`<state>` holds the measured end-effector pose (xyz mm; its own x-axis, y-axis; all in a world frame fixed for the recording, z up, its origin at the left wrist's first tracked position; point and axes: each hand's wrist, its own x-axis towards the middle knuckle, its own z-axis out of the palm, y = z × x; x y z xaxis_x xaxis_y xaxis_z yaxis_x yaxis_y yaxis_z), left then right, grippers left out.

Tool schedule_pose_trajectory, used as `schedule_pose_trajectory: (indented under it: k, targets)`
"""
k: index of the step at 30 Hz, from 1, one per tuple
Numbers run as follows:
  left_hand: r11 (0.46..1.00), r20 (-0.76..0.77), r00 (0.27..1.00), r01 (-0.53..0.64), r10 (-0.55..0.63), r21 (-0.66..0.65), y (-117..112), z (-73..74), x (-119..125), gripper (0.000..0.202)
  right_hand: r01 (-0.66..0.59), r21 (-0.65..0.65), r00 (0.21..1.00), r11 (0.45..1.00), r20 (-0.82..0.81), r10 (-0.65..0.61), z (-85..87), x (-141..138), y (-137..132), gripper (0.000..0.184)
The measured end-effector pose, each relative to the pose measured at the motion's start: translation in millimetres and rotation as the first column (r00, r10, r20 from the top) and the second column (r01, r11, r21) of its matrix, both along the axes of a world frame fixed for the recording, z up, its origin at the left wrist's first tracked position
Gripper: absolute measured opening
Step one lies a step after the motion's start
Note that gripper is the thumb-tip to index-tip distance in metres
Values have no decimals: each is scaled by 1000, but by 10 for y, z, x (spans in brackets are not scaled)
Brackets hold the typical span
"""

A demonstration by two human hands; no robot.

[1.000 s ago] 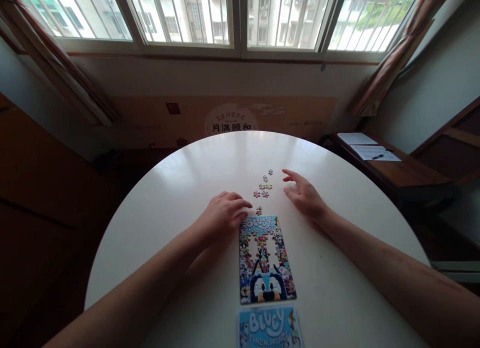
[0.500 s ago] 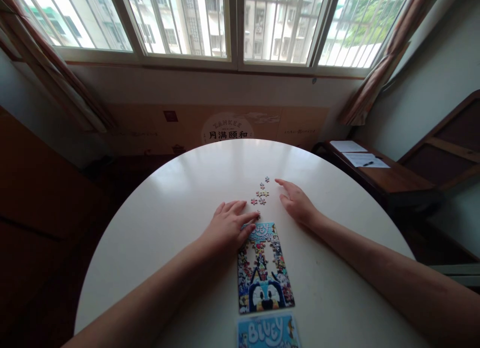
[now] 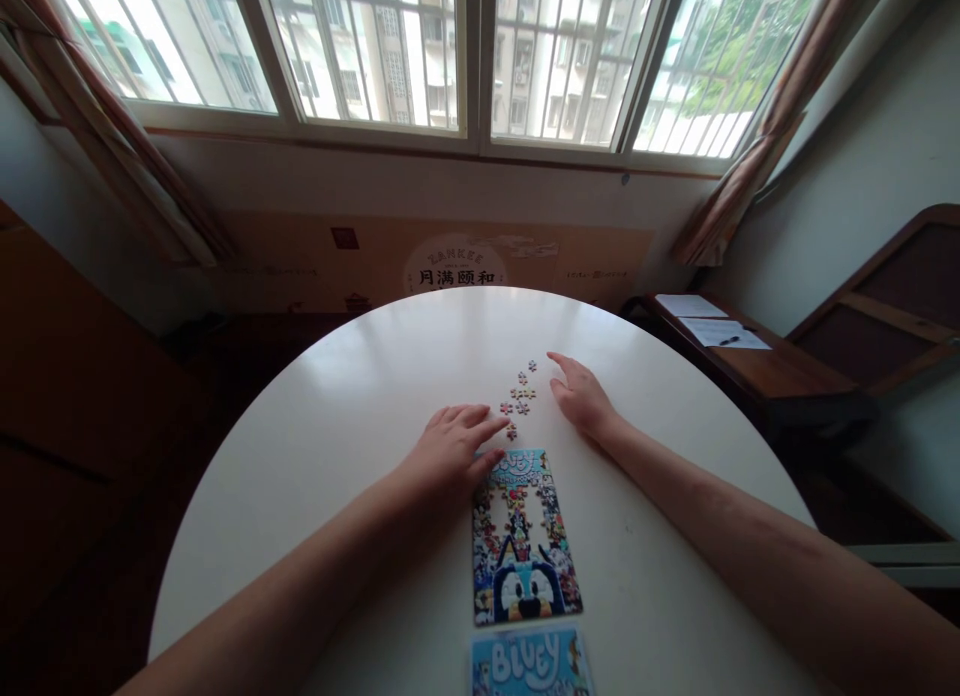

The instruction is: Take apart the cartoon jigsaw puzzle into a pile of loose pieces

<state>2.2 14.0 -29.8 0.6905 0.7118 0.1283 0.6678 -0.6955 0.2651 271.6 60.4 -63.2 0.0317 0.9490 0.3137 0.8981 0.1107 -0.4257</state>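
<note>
A Bluey jigsaw puzzle lies on the white table, with white gaps showing in its upper half. My left hand rests at its top left corner, fingers spread, the thumb over the puzzle's edge. Close to the left index fingertip lies a single puzzle piece. Farther off, several loose pieces form a loose line running up and to the right. To the right of these pieces, my right hand lies on the table with index finger and thumb apart, holding nothing.
Below the puzzle is a blue Bluey picture card, cut off by the view's edge. The round white table stands before a barred window. At right, papers and a pen lie on a wooden surface.
My left hand has drawn back slightly to the left, uncovering more of the single piece. My right thumb has shifted a little toward the loose pieces. The view has tilted slightly.
</note>
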Motion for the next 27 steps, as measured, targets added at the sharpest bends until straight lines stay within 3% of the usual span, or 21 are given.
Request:
schedule_pose_trajectory:
  k: [9, 16, 22, 27]
  targets:
    - [991, 88, 992, -83, 93, -109, 50, 80, -43, 46, 50, -122, 993, 991, 115, -36, 24, -111, -75, 59]
    - [989, 154, 983, -81, 100, -124, 87, 54, -89, 43, 20, -181, 984, 983, 175, 12, 66, -146, -107, 51]
    - [986, 165, 980, -87, 111, -143, 105, 91, -115, 42, 32, -149, 978, 988, 208, 0, 124, -158, -148, 46]
    - [987, 174, 980, -72, 97, -142, 81, 136, -132, 41, -14, -78, 962, 997, 271, 35, 258, -41, -193, 31]
